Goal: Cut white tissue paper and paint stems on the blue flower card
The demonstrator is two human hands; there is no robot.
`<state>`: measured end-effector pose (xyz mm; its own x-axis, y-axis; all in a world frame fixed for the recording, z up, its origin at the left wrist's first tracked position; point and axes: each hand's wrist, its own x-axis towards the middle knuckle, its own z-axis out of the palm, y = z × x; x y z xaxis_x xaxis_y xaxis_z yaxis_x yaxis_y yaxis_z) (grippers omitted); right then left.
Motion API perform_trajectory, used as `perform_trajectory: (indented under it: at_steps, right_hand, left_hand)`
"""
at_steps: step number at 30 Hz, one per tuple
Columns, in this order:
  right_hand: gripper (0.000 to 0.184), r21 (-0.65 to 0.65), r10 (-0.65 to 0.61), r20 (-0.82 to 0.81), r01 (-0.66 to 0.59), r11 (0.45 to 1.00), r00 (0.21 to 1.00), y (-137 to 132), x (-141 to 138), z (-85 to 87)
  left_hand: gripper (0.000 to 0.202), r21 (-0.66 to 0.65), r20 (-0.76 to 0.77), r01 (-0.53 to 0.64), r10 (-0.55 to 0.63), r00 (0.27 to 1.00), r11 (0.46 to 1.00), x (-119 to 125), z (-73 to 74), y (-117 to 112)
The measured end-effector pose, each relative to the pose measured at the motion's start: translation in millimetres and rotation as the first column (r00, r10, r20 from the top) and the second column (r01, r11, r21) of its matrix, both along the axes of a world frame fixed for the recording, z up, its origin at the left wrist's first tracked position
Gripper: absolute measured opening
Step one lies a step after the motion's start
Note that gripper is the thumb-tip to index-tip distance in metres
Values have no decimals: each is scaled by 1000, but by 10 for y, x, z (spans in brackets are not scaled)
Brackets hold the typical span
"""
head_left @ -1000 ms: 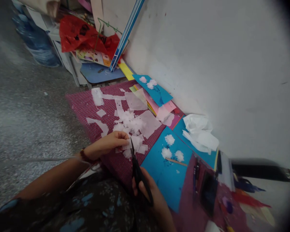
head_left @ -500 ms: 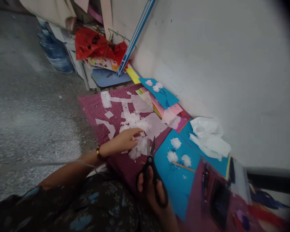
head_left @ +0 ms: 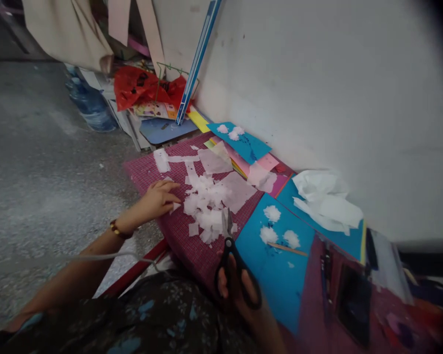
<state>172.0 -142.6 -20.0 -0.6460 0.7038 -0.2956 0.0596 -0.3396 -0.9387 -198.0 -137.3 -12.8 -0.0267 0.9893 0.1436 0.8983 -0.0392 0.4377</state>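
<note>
Black-handled scissors (head_left: 229, 243) are in my right hand (head_left: 239, 285), with its fingers through the loops. Their blades are slightly apart and point at the edge of a heap of white paper scraps (head_left: 206, 194) on the red checked cloth (head_left: 203, 263). My left hand (head_left: 158, 199) reaches over the left side of the cloth, its fingers stretched and apart. Beside its fingertips lies a small white scrap (head_left: 174, 207), partly covered by the hand. Right of the scissors is a blue sheet (head_left: 266, 275) bearing white paper flowers (head_left: 268, 234) and a thin wooden stick (head_left: 288, 249).
Another blue card with flowers (head_left: 258, 147) lies on coloured papers at the back. Crumpled white paper (head_left: 325, 201) rests against the wall. A dark phone-like object (head_left: 354, 305) is at the right. A blue water bottle (head_left: 92, 105) stands on the floor.
My left hand has moved left, away from the heap of scraps, to the cloth's left side. The scissors stay in my right hand, their blades closer together. The view has shifted slightly.
</note>
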Motion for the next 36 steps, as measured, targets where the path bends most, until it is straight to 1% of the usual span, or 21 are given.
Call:
perform_trajectory:
  at_steps: [1,2,3,4,5,7,8,9,12,14,16,19,21,24,26,29,30,31,33,36]
  right_hand:
    - [62,-8,7,-4,-7,1000,1000,-7,-4,22]
    - [62,-10,16,-7,-16,1000,1000,-12,-9,49]
    - [62,-8,33,-9,-33,999,999,-16,-17,81]
    - [62,2,52,-10,-52,999,999,-18,-26,118]
    - [63,5,65,-17,-65,998,998,-20,-36,157]
    - [67,-16,90,-39,-91,996,995,-23,-59,238]
    - [71,-30,112,-48,-113,993,993,-22,-69,276]
    - [75,-41,145,-45,-147,988,988,-21,-76,311]
    - [89,-36,285,13,-284,958,959,-18,-80,391]
    - [87,-31,337,59,-336,941,940,-26,-76,421]
    - [77,-31,339,79,-337,941,938,-47,-78,436]
    - [61,-24,319,79,-318,948,945,-89,-99,440]
    - [55,-11,286,82,-286,958,955,-115,-119,431]
    - [52,-14,209,98,-209,978,973,-138,-131,391]
    - [54,-34,196,91,-194,980,976,-143,-118,352]
    - [67,-40,227,62,-225,973,972,-142,-80,307]
    - [71,-33,236,57,-234,972,970,-143,-70,300]
    - [75,-25,242,55,-241,970,969,-144,-62,297]
    - [81,-12,242,57,-241,970,969,-150,-57,301]
    - [84,-8,229,57,-229,973,972,-164,-67,318]
  left_hand:
    - [19,32,92,-31,28,995,999,52,48,19]
    - [22,44,202,-83,73,977,996,120,108,26]
    - [29,25,325,-141,125,938,990,200,175,19]
    - [35,-24,440,-194,185,879,981,288,243,1]
    - [39,-93,547,-209,226,806,973,382,307,-27]
    - [42,-226,697,-134,257,670,965,565,413,-92]
    - [43,-263,738,-82,255,625,961,645,455,-123]
    - [43,-283,761,-41,250,599,958,714,490,-149]
    - [41,-287,779,17,223,587,958,845,571,-201]
    - [39,-287,781,49,204,590,957,883,604,-216]
    - [37,-293,773,93,179,608,952,907,613,-219]
    - [36,-329,742,166,147,654,930,947,588,-210]
    - [36,-354,730,192,143,668,915,979,567,-199]
    - [35,-361,732,204,141,667,910,1009,541,-181]
    - [32,-368,756,227,148,638,902,1002,515,-171]
    - [32,-392,813,280,187,552,876,961,447,-159]
    - [33,-396,822,291,195,535,871,949,422,-155]
    - [32,-398,823,294,196,534,869,941,400,-152]
    - [29,-393,809,284,183,558,874,944,377,-148]
    - [29,-373,798,272,158,581,887,984,396,-148]
